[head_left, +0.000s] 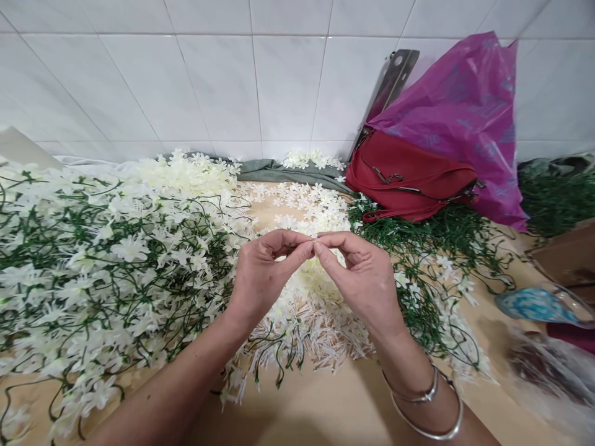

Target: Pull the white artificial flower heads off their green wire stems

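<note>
My left hand (269, 263) and my right hand (357, 269) meet fingertip to fingertip above the middle of the table. Thumb and forefinger of each are pinched together. A tiny white bit (315, 236) shows between the fingertips, too small to name. Below the hands lie loose cream artificial blossoms (313, 282) and a heap of thin white stamen-like pieces (320, 334). To the left spreads a large pile of white artificial flowers on green stems (125, 260). Green plastic stems (418, 310) lie to the right of my right hand.
A red handbag (413, 176) rests on the stems at the back right, against a purple plastic bag (478, 118). Behind them a dark metal bar (395, 77) leans on the tiled wall. A blue patterned case (534, 303) and a clear plastic bag (553, 371) lie at the right.
</note>
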A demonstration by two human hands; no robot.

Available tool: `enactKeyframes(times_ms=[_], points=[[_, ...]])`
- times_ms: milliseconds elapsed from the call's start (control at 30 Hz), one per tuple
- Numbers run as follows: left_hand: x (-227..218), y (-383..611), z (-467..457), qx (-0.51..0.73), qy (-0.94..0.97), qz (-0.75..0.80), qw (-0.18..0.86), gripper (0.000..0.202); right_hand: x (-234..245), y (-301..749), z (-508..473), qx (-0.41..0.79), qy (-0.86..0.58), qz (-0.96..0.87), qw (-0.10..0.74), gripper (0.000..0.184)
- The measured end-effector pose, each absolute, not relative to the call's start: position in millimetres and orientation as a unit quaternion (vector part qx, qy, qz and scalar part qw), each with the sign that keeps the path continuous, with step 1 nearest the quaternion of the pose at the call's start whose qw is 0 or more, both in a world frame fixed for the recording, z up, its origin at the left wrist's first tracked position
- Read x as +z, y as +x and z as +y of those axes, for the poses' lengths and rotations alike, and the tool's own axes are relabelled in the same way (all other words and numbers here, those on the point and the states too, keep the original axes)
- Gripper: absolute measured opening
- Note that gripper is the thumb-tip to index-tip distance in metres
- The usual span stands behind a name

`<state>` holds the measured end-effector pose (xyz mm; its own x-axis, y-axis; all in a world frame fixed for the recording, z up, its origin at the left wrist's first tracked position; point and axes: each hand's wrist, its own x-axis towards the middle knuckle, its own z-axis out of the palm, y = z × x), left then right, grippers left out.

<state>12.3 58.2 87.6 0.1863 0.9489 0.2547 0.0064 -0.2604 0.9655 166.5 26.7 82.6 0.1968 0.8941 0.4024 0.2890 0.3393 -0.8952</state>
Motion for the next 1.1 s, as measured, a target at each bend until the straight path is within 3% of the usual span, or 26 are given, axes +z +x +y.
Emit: enactKeyframes(times_ms=[367,833,1033,1100], points=[[86,9,64,0.485,0.605,0.374,0.509,0.01,76,173,33,0.362,-0.468,-0.549,0.59,0.011],[88,7,70,0.458,0.581,0.345,0.578,0.017,70,173,36,0.364,-0.456,-0.54,0.606,0.01],[85,5,70,0.452,0.629,0.308,0.552,0.014,72,171,35,0.391,-0.447,-0.542,0.594,0.036],[86,3,71,0.45,0.641,0.308,0.541,0.016,73,171,35,0.393,-0.45,-0.547,0.586,0.026]])
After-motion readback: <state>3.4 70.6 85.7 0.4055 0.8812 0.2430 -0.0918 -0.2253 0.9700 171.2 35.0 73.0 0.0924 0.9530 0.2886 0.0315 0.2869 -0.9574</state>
